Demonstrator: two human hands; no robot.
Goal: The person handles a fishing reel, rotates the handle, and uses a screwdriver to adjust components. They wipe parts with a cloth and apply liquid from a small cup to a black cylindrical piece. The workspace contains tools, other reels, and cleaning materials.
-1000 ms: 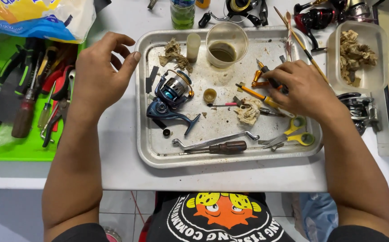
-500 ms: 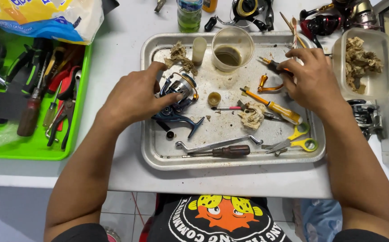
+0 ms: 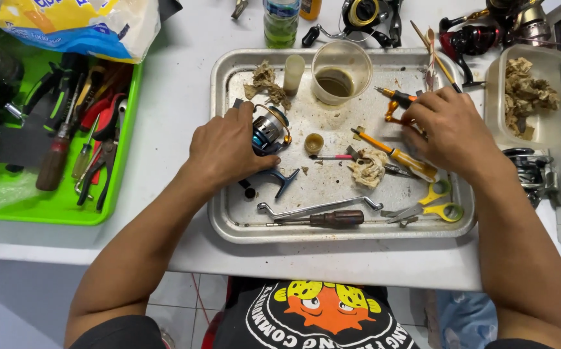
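A metal tray (image 3: 228, 223) is placed on the white table (image 3: 170, 116). The left hand (image 3: 225, 152) is laid over a blue spinning reel (image 3: 269, 132) at the left of the tray, its fingers curled around the reel body so that the reel is gripped. The reel's blue foot (image 3: 279, 178) is seen just near of the hand. The right hand (image 3: 451, 129) is positioned at the far right of the tray, its fingers bent narrowly over orange-handled pliers (image 3: 398, 100); whether the pliers are gripped cannot be told. An orange-handled screwdriver (image 3: 396, 155) is located just left of the right hand. A plastic cup (image 3: 340, 71) of brown liquid is placed at the far edge. Yellow scissors (image 3: 438, 207) and a brown-handled tool (image 3: 332, 220) are located along the near edge. A green tray (image 3: 54, 213) of hand tools is set well to the left.
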